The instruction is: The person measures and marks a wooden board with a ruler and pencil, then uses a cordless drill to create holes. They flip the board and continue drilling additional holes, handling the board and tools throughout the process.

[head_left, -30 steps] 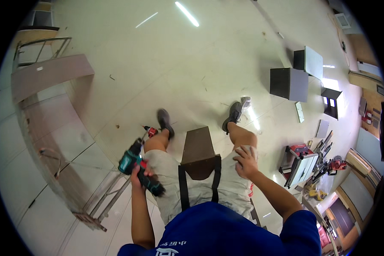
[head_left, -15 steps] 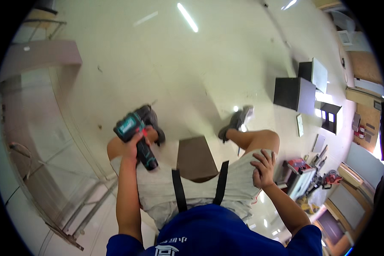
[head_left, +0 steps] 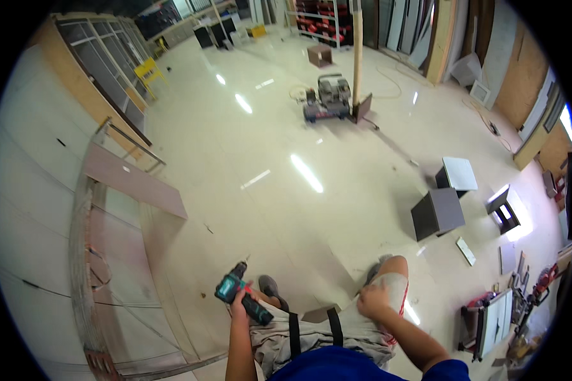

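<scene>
My left hand (head_left: 239,306) is closed round the grip of a teal-and-black cordless drill (head_left: 227,287). The drill is tilted over my left thigh, its chuck toward the far side and its battery end near my shorts. On my right thigh rests my right hand (head_left: 374,300), blurred, so how its fingers are bent is hard to make out. Between my legs a small part of a brown box (head_left: 318,314) shows; the rest is hidden by my grey shorts.
Dark cabinet boxes (head_left: 437,214) stand on the floor to the right, beside a white-topped one (head_left: 459,174). A tool cart (head_left: 494,324) is at the lower right. Ahead, an air compressor (head_left: 329,100) sits by a wooden post (head_left: 357,57). A brown board (head_left: 136,181) lies at the left.
The view has tilted up, bringing the far room into sight. The drill stays in my left hand. My right hand, earlier spread on the thigh, has moved inward along it.
</scene>
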Available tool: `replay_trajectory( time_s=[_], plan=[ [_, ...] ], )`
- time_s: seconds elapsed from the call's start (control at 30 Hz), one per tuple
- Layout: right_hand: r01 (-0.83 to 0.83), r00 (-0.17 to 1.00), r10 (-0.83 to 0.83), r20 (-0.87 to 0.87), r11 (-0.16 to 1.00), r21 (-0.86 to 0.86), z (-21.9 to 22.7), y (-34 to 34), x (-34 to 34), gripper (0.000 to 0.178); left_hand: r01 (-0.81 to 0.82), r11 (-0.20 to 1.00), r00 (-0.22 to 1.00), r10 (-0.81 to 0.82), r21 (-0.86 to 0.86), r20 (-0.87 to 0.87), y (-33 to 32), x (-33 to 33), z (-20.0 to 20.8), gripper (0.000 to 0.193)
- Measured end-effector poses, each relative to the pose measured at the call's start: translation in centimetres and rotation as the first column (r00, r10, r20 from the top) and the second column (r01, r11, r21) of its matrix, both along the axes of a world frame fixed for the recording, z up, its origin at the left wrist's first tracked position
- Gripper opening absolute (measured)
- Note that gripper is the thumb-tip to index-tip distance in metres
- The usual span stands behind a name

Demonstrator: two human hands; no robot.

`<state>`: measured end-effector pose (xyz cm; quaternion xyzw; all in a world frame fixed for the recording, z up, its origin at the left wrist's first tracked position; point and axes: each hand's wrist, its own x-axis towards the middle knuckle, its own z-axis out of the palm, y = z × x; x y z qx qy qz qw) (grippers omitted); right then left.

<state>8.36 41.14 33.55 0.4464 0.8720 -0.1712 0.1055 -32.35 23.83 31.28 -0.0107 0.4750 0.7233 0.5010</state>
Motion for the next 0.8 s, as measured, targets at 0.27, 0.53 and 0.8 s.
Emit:
replay_trajectory(
  time_s=[0.27,0.53,0.8],
  plan=[
    [-0.158,0.963,0.069,-0.26,0.927,-0.34,-4.4,-7.5,-5.4,0.038,-0.136,0.982,0.983,0.118,0.131,0.137,-7.0,5.7,4.2,0.046],
    [0.104,0.734,-0.048,-0.678,0.994,0.042,-0.4,-6.6,-0.5,0.032,0.015,0.993,0.999,-0.012,0.118,-0.03,-8.5,11.0,6.9,0.046],
    [0.591,0.226,-0.586,-0.778,0.718,-0.369,1.1,-11.8,12.6,0.029,0.188,0.981,0.98,-0.185,0.042,-0.08,-9.9,9.6,5.7,0.049]
  ],
)
